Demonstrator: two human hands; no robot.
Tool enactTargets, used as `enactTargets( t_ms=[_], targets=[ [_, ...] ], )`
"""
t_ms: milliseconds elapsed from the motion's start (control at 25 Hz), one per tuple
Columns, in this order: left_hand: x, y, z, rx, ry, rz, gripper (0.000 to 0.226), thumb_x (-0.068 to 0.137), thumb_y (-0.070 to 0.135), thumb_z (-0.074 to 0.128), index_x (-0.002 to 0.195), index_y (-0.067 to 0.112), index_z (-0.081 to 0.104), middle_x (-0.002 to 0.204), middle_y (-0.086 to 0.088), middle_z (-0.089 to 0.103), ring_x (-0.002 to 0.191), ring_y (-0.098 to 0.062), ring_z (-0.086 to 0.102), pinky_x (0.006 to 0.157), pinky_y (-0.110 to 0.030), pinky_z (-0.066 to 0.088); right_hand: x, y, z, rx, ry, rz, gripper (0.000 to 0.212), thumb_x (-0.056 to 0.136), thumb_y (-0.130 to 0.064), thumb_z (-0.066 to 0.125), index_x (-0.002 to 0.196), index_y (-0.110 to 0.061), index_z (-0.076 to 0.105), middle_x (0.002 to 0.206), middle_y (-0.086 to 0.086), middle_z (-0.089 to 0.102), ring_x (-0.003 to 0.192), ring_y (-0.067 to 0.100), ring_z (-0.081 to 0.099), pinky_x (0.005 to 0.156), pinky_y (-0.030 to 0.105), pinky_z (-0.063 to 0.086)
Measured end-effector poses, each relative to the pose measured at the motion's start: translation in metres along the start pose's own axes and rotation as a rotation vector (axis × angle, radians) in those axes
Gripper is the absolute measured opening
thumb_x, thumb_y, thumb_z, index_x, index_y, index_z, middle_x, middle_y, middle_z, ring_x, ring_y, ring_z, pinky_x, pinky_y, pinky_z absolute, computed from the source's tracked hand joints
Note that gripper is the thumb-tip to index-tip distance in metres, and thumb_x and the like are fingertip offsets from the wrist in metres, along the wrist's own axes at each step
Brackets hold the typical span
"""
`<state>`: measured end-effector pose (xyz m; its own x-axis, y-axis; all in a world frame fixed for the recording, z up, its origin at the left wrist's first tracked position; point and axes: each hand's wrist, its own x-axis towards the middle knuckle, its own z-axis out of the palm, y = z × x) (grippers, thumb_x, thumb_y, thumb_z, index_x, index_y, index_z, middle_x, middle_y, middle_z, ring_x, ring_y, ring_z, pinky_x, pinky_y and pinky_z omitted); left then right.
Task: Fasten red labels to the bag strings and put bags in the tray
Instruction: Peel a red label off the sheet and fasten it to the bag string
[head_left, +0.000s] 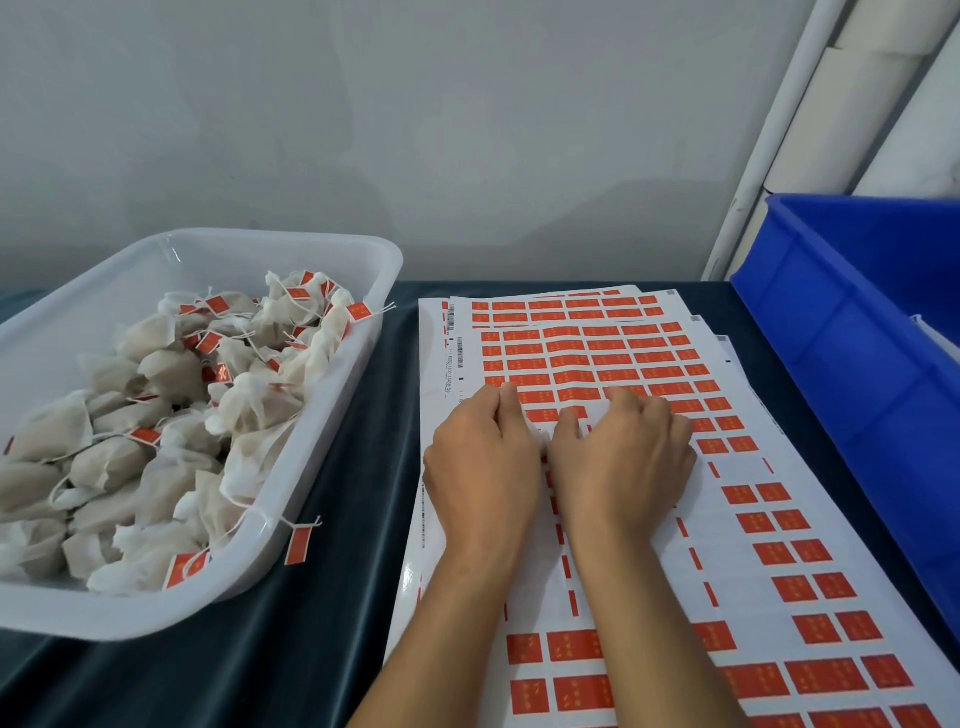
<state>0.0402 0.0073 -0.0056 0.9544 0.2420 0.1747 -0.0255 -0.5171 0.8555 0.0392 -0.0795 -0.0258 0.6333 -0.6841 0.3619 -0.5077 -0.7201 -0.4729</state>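
Observation:
My left hand (483, 462) and my right hand (623, 457) lie side by side, knuckles up, on the top sheet of red labels (597, 358). The fingers of both are curled, and the fingertips and thumbs pinch at the sheet along one label row. A bit of white paper shows between my right thumb and fingers; what lies under the palms is hidden. The white tray (332, 415) on the left holds several cloth bags (171, 431) with strings and red labels attached. One tagged string (298, 540) hangs over the tray's near right rim.
Several label sheets are stacked and fanned under the top one, many rows near me peeled bare. A blue plastic crate (852, 332) stands at the right edge. Dark cloth (332, 623) covers the table between tray and sheets. A grey wall is behind.

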Motion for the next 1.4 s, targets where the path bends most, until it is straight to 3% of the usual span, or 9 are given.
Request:
enactTargets(
  t_ms=[120, 320, 480, 720, 920, 1080, 1400],
  targets=[
    [0.0, -0.0002, 0.0001, 0.007, 0.001, 0.019, 0.033, 0.108, 0.041, 0.048, 0.084, 0.029, 0.067, 0.08, 0.028, 0.065, 0.074, 0.001, 0.069, 0.069, -0.022, 0.058, 0.0025, 0.0011, 0.0006, -0.04, 0.009, 0.019, 0.047, 0.094, -0.055, 0.06, 0.114, -0.014, 0.073, 0.115, 0.006, 0.069, 0.105, 0.026, 0.06, 0.093, 0.04, 0.047],
    [-0.0002, 0.0004, 0.0021, 0.03, 0.006, 0.002, 0.035, 0.108, 0.041, 0.047, 0.081, 0.028, 0.065, 0.085, 0.022, 0.071, 0.072, 0.001, 0.067, 0.066, -0.016, 0.052, 0.0087, -0.0033, 0.0011, -0.03, -0.013, 0.027, 0.037, 0.095, -0.05, 0.062, 0.103, -0.017, 0.077, 0.105, 0.004, 0.07, 0.096, 0.023, 0.06, 0.09, 0.039, 0.049],
    [-0.0025, 0.0013, 0.0011, 0.056, 0.0, -0.021, 0.037, 0.108, 0.041, 0.046, 0.079, 0.027, 0.063, 0.084, 0.021, 0.071, 0.07, 0.002, 0.065, 0.06, -0.008, 0.04, 0.0091, -0.0033, -0.0009, -0.031, -0.014, 0.037, 0.037, 0.094, -0.05, 0.065, 0.101, -0.016, 0.078, 0.099, 0.004, 0.073, 0.089, 0.022, 0.061, 0.085, 0.038, 0.053],
    [-0.002, 0.0028, 0.0005, 0.074, -0.017, -0.021, 0.037, 0.108, 0.039, 0.046, 0.075, 0.027, 0.057, 0.083, 0.015, 0.072, 0.068, -0.003, 0.064, 0.06, -0.012, 0.041, 0.0047, -0.0075, -0.0029, -0.009, -0.018, 0.037, 0.037, 0.096, -0.047, 0.063, 0.107, -0.014, 0.078, 0.1, 0.006, 0.074, 0.086, 0.023, 0.065, 0.084, 0.039, 0.056],
    [-0.0034, 0.0037, 0.0033, 0.091, -0.052, 0.005, 0.038, 0.109, 0.041, 0.043, 0.079, 0.025, 0.06, 0.084, 0.015, 0.071, 0.071, -0.006, 0.065, 0.067, -0.021, 0.05, 0.0057, -0.0066, -0.003, -0.011, -0.024, 0.024, 0.037, 0.097, -0.045, 0.061, 0.105, -0.013, 0.078, 0.096, 0.007, 0.074, 0.083, 0.024, 0.065, 0.082, 0.041, 0.058],
    [-0.0041, 0.0041, 0.0044, 0.079, -0.067, 0.013, 0.037, 0.109, 0.041, 0.043, 0.082, 0.025, 0.062, 0.088, 0.014, 0.072, 0.075, -0.008, 0.067, 0.076, -0.029, 0.058, 0.0065, -0.0063, -0.0018, -0.007, -0.025, 0.028, 0.037, 0.098, -0.044, 0.06, 0.105, -0.013, 0.078, 0.096, 0.008, 0.073, 0.083, 0.025, 0.064, 0.082, 0.041, 0.056],
    [-0.0033, 0.0033, 0.0041, 0.092, -0.066, 0.02, 0.035, 0.109, 0.042, 0.043, 0.084, 0.026, 0.062, 0.093, 0.015, 0.074, 0.077, -0.007, 0.067, 0.076, -0.023, 0.056, 0.0061, -0.0039, -0.0005, 0.047, 0.001, 0.023, 0.031, 0.098, -0.041, 0.062, 0.108, -0.016, 0.078, 0.106, 0.006, 0.073, 0.096, 0.025, 0.061, 0.087, 0.04, 0.048]
  ],
)
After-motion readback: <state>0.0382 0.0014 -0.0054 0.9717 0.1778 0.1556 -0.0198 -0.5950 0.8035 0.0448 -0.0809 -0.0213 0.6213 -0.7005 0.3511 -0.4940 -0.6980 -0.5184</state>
